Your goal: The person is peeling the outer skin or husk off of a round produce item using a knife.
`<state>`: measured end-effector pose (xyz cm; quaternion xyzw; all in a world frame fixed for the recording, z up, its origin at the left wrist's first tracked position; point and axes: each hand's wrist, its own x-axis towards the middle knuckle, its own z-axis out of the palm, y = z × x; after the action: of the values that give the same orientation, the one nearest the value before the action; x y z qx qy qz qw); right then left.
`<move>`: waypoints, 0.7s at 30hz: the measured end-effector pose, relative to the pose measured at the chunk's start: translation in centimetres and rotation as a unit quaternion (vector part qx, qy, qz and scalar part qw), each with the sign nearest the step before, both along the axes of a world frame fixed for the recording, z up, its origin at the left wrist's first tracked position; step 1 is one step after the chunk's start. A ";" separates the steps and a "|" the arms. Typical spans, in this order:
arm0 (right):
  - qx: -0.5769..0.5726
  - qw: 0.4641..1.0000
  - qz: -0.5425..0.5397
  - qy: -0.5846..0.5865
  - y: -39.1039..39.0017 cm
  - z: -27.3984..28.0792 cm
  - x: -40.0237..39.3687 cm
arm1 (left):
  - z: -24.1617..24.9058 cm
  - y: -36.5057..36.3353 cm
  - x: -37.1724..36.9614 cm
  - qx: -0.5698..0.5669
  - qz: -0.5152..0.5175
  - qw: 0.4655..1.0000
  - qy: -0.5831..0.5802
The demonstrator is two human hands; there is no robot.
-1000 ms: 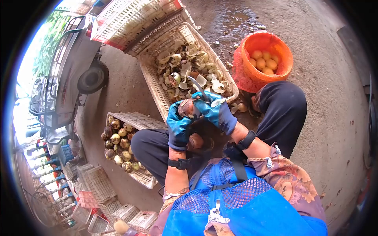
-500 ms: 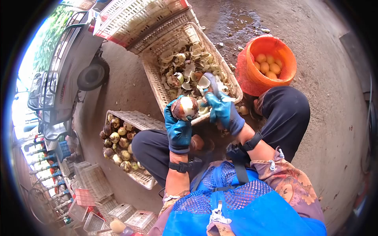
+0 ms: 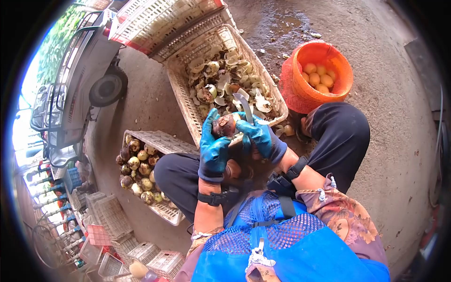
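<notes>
Both hands wear blue rubber gloves. My left hand (image 3: 213,145) grips a round brown fruit (image 3: 224,125), partly peeled, held over the near edge of a white crate of peels (image 3: 188,98). My right hand (image 3: 258,136) holds a curved knife (image 3: 244,104) whose blade points up and away, just right of the fruit. Thumb and fingers of the right hand touch the fruit's side.
A white crate of unpeeled brown fruits (image 3: 162,141) sits by my left knee. An orange mesh-covered bucket (image 3: 300,96) with peeled yellow fruits stands at right. Stacked crates (image 3: 155,23) lie behind; a vehicle (image 3: 80,89) is parked at left. More empty crates (image 3: 112,221) sit lower left.
The knife went out over the peel crate, shedding a peel, then came back against the fruit. The fruit has turned so its brown side faces up.
</notes>
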<state>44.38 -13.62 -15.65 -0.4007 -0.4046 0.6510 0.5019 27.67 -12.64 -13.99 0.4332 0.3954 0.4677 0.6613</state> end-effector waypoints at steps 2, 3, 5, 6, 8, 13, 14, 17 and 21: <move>0.121 0.989 -0.016 -0.080 -0.1 -1.3 -0.3 | -1.0 0.2 -0.7 0.005 -0.024 0.999 -0.036; 0.171 0.978 -0.032 -0.113 -0.1 -1.9 -0.5 | -1.5 0.2 -0.8 -0.036 -0.022 0.990 -0.132; 0.170 0.979 -0.056 -0.095 0.2 -1.5 -0.9 | -1.0 0.0 -0.9 -0.136 -0.002 0.969 -0.208; 0.132 0.988 -0.060 -0.055 0.2 -1.2 -1.1 | -1.3 0.1 -1.1 -0.160 0.009 0.961 -0.225; -0.090 0.985 -0.019 0.143 -0.1 1.3 -0.9 | -1.8 0.1 -1.5 -0.205 0.031 0.943 -0.259; -0.054 0.985 0.023 0.161 0.0 0.9 -1.0 | -2.6 0.1 -2.7 -0.335 0.063 0.879 -0.334; -0.047 0.985 0.025 0.162 0.0 0.9 -1.0 | -3.0 0.0 -2.8 -0.335 0.065 0.878 -0.337; 0.004 0.999 0.012 0.047 0.0 -0.7 -1.4 | -3.5 0.1 -3.0 -0.312 0.080 0.890 -0.321; 0.185 0.948 0.002 -0.258 -0.3 -2.2 -1.3 | -2.0 -0.1 -2.1 -0.266 0.130 0.917 -0.267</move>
<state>43.06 -13.87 -17.82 -0.4541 -0.6345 0.4403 0.4442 25.55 -12.75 -16.00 0.0450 0.3672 0.5255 0.7662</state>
